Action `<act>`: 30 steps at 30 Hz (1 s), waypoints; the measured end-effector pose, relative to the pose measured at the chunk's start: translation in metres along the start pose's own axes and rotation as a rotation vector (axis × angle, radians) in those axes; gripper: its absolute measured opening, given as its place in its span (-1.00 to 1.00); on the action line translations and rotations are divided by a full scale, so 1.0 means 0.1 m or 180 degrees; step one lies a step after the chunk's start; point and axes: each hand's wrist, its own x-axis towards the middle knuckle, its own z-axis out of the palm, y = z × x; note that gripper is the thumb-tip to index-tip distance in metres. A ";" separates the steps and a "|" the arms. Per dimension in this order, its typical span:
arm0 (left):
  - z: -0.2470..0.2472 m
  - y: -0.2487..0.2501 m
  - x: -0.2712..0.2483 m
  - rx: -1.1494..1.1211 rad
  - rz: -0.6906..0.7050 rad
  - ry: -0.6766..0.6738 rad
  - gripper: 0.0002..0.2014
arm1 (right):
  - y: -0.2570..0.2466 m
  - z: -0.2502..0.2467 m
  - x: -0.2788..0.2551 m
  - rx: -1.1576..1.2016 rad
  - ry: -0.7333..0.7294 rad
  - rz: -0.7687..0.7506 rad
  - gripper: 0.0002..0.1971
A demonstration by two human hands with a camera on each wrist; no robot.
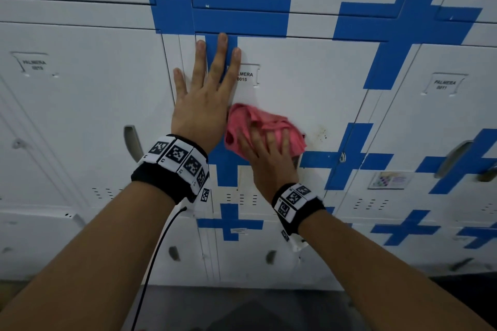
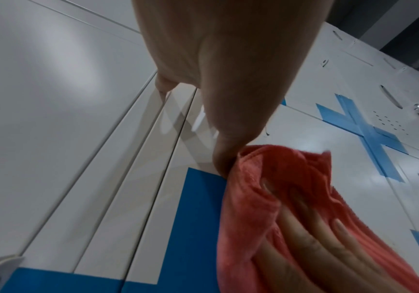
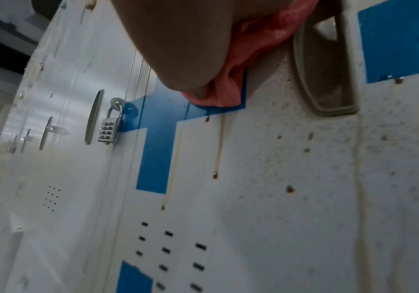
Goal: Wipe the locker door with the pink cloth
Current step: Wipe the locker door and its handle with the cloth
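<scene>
The white locker door (image 1: 295, 88), labelled 0015 and crossed with blue tape, fills the middle of the head view. My left hand (image 1: 204, 99) lies flat on it with straight, spread fingers, just left of the label. Right beside it, my right hand (image 1: 269, 161) presses the crumpled pink cloth (image 1: 266, 121) against the door with straight fingers; folds of cloth lap over the fingertips. The left wrist view has the cloth (image 2: 266, 178) under those fingers (image 2: 328, 247). In the right wrist view the cloth (image 3: 261, 49) bunches under the palm beside a recessed handle (image 3: 326, 69). Brown specks and drip marks (image 3: 218, 148) run down the door.
Neighbouring lockers stand on both sides, with a recessed handle at the left (image 1: 131, 142) and another at the right (image 1: 454, 158). A hasp (image 1: 342, 157) sticks out at the door's right edge. A combination padlock (image 3: 109, 126) hangs on a nearby door. Dark floor (image 1: 242, 309) lies below.
</scene>
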 end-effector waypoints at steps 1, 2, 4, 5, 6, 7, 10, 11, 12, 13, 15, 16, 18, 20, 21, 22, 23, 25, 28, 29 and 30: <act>0.00 0.00 0.00 -0.0010 0.0002 -0.0021 0.03 | 0.03 0.00 -0.02 0.0015 -0.0024 -0.0120 -0.07; 0.00 0.00 0.00 -0.0018 0.0007 -0.0041 0.00 | 0.09 -0.02 -0.03 0.0019 -0.0066 -0.0233 -0.08; -0.02 0.01 -0.01 -0.0017 0.0005 -0.0037 -0.03 | 0.28 -0.10 -0.01 -0.0105 -0.0065 -0.0353 -0.11; -0.03 0.01 -0.01 0.0005 0.0000 -0.0025 0.01 | 0.40 -0.16 0.01 -0.0191 0.0013 -0.0296 -0.12; -0.05 0.02 -0.01 0.0016 -0.0006 -0.0055 0.06 | 0.54 -0.24 0.04 -0.0246 0.0098 -0.0177 -0.14; -0.05 0.03 -0.01 0.0005 -0.0012 -0.0119 0.10 | 0.67 -0.31 0.06 -0.0263 0.0167 -0.0038 -0.16; -0.07 0.05 -0.03 -0.0050 -0.0021 -0.0198 0.12 | 0.95 -0.47 0.11 -0.0023 0.0354 0.0508 -0.32; -0.07 0.05 -0.03 -0.0060 -0.0028 -0.0186 0.11 | 0.96 -0.47 0.12 0.0102 0.0422 0.0738 -0.35; -0.06 0.05 -0.03 -0.0076 -0.0034 -0.0180 0.11 | 0.94 -0.45 0.11 0.0212 0.0453 0.0964 -0.37; -0.05 0.04 -0.03 -0.0095 -0.0037 -0.0177 0.11 | 0.88 -0.40 0.08 0.0297 0.0443 0.1160 -0.38; -0.05 0.02 -0.03 -0.0083 -0.0031 -0.0179 0.11 | 0.74 -0.23 -0.06 0.0421 0.0276 0.1318 -0.38; -0.04 0.02 -0.03 -0.0054 -0.0026 -0.0177 0.11 | 0.71 -0.15 -0.16 0.0448 0.0161 0.1283 -0.37; -0.05 0.03 -0.04 -0.0023 -0.0020 -0.0176 0.12 | 0.72 -0.03 -0.36 0.0414 -0.0034 0.1122 -0.33; -0.06 0.04 -0.04 -0.0042 -0.0014 -0.0184 0.11 | 0.75 0.02 -0.49 0.0369 -0.0173 0.1008 -0.34; -0.06 0.05 -0.04 -0.0049 -0.0014 -0.0190 0.11 | 0.76 0.02 -0.51 0.0389 -0.0181 0.0981 -0.35; -0.06 0.05 -0.04 -0.0052 -0.0020 -0.0194 0.11 | 0.77 -0.02 -0.51 0.0439 -0.0141 0.0955 -0.36; -0.06 0.05 -0.04 -0.0050 -0.0031 -0.0195 0.11 | 0.78 -0.07 -0.48 0.0496 -0.0077 0.0927 -0.37; -0.06 0.06 -0.05 -0.0044 -0.0052 -0.0191 0.11 | 0.82 -0.25 -0.33 0.0539 0.0072 0.0847 -0.37; -0.06 0.08 -0.05 -0.0096 -0.0081 -0.0181 0.12 | 0.92 -0.56 0.04 0.0463 0.0335 0.0850 -0.38; -0.06 0.08 -0.05 -0.0106 -0.0090 -0.0176 0.12 | 0.94 -0.61 0.13 0.0440 0.0383 0.0881 -0.38; -0.06 0.07 -0.04 -0.0106 -0.0094 -0.0173 0.12 | 0.95 -0.63 0.17 0.0385 0.0379 0.0891 -0.37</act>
